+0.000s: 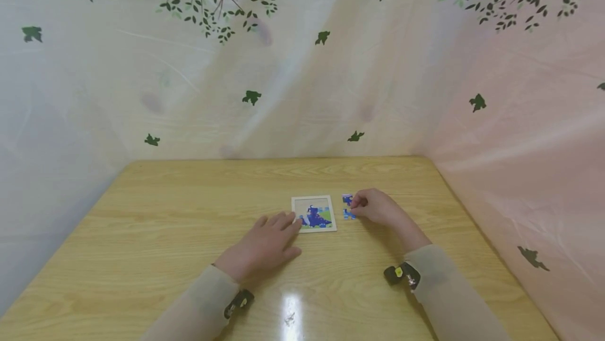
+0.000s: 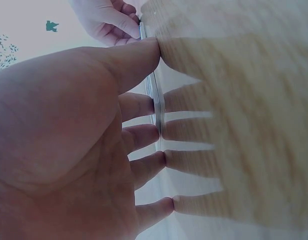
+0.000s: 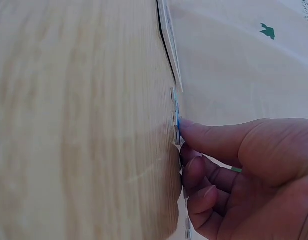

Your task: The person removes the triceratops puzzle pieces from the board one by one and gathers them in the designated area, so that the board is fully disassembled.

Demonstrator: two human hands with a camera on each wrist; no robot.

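Note:
A small jigsaw puzzle in a white frame [image 1: 333, 215] lies on the wooden table; its lower part shows a dark blue figure on green, while its upper part is bare. My left hand [image 1: 267, 244] lies palm down with spread, fairly straight fingers, the fingertips touching the frame's left edge. To the right of the frame are loose puzzle pieces [image 1: 347, 199], blue and purple. My right hand [image 1: 375, 207] is over them, thumb and curled fingers pinching a blue puzzle piece [image 3: 176, 120] low at the tabletop. The fingers partly hide the other pieces.
The wooden table [image 1: 165, 215] reaches back to a pale curtain [image 1: 302, 68] printed with green leaves and branches. A pinkish curtain side [image 1: 520, 146] hangs along the right table edge. Light glares off the front of the tabletop.

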